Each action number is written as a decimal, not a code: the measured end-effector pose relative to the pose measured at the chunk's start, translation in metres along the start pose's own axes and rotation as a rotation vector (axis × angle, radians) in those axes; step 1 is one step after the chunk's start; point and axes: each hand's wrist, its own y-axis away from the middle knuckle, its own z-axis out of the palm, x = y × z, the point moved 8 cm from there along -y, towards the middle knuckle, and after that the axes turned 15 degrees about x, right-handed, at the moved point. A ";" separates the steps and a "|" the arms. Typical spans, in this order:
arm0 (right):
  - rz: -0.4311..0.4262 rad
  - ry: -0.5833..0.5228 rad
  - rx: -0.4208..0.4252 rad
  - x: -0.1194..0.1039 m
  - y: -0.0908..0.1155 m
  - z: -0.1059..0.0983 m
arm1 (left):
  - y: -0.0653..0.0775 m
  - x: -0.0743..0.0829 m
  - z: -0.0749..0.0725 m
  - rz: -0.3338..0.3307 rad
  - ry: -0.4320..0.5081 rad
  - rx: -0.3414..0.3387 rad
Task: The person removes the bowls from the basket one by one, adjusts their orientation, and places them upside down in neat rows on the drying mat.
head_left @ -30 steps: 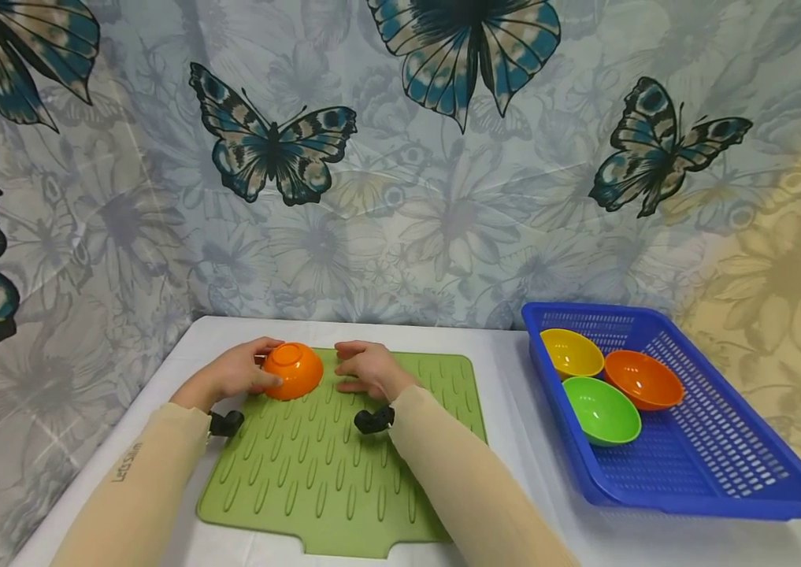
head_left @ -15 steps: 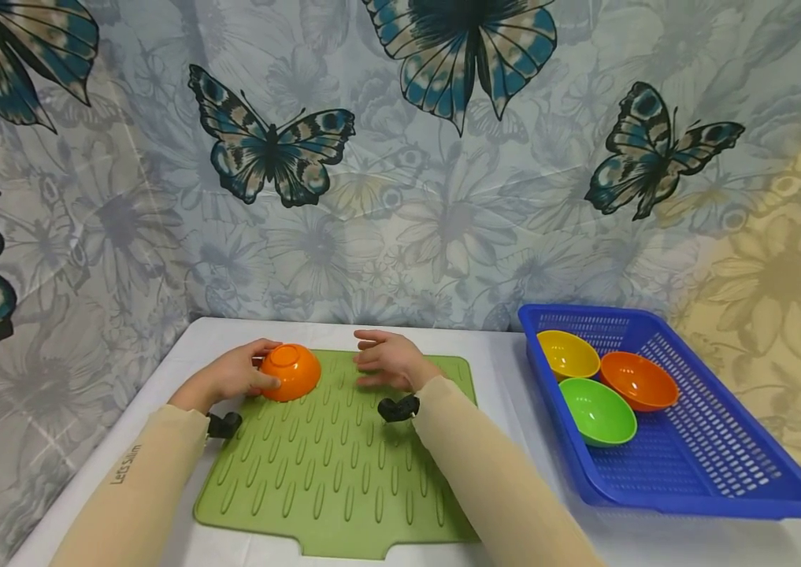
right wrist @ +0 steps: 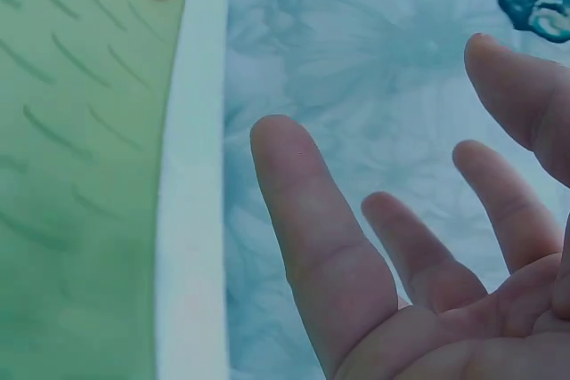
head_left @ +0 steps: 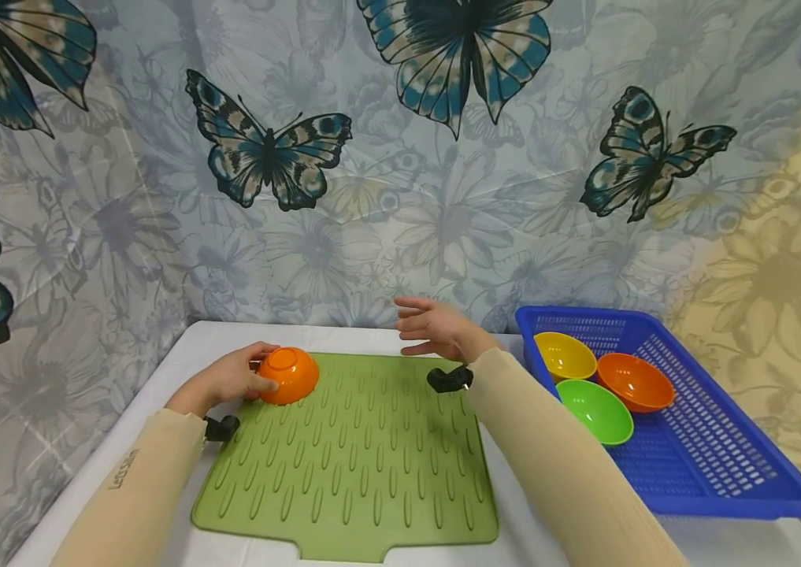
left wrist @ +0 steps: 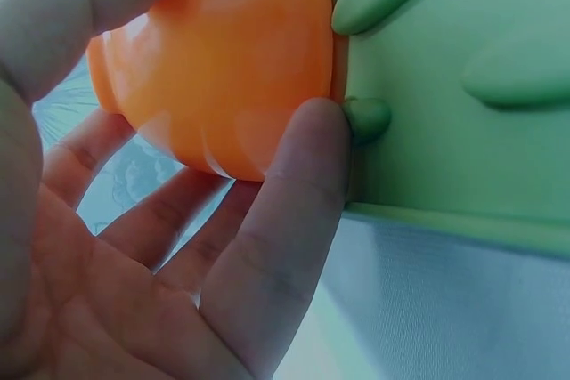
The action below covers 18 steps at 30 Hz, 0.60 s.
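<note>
Orange bowl point(head_left: 289, 376) sits upside down on the green mat point(head_left: 343, 537), near its far left corner. The left hand point(head_left: 233, 376) holds its side; the right hand point(head_left: 437, 327) hangs above, fingers spread wide.

Orange bowl point(left wrist: 232, 60) sliced by top edge, left-wrist view! Right-wrist view: right hand point(right wrist: 454, 309) cropped, lower right. Head view, lower right: sleeve point(head_left: 549, 441) hiding part of blue basket point(head_left: 740, 506).

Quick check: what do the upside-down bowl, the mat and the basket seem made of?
Upside-down bowl: probably hard plastic, glossy, with crisp highlights.
Mat: likely silicone or rubber, matte, with soft-edged raised ridges.
Basket: looks like molded plastic, slightly shiny, with slotted walls, evenly blue.
</note>
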 end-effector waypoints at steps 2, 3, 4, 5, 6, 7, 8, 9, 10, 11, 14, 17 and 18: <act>-0.007 0.034 -0.016 -0.008 0.008 -0.008 | 0.001 0.001 0.000 0.004 -0.007 -0.001; -0.010 0.049 -0.025 -0.012 0.012 -0.012 | 0.001 0.001 0.001 0.007 -0.010 -0.001; -0.011 0.062 -0.035 -0.015 0.016 -0.015 | 0.001 0.001 0.001 0.008 -0.011 -0.003; -0.013 0.074 -0.042 -0.018 0.020 -0.018 | 0.001 0.001 0.001 0.009 -0.011 -0.003; -0.015 0.086 -0.048 -0.021 0.024 -0.022 | 0.002 0.001 0.001 0.010 -0.009 -0.005; -0.018 0.097 -0.054 -0.024 0.027 -0.026 | 0.002 0.001 0.001 0.012 -0.011 -0.006; -0.018 0.102 -0.053 -0.026 0.031 -0.030 | 0.002 0.001 0.001 0.012 -0.010 -0.005; -0.021 0.103 -0.052 -0.029 0.034 -0.035 | 0.002 0.000 0.001 0.011 -0.009 -0.006; -0.021 0.101 -0.050 -0.032 0.037 -0.040 | 0.001 0.000 0.001 0.010 -0.007 -0.007; -0.025 0.100 -0.044 -0.034 0.041 -0.045 | 0.001 0.000 0.001 0.009 -0.006 -0.007; -0.036 0.097 -0.022 -0.043 0.052 -0.063 | 0.000 0.000 0.002 0.009 -0.005 -0.009; -0.049 0.100 -0.010 -0.049 0.064 -0.082 | 0.000 -0.001 0.001 0.009 -0.006 -0.011; -0.051 0.101 -0.007 -0.051 0.068 -0.088 | 0.001 -0.001 0.001 0.009 -0.007 -0.011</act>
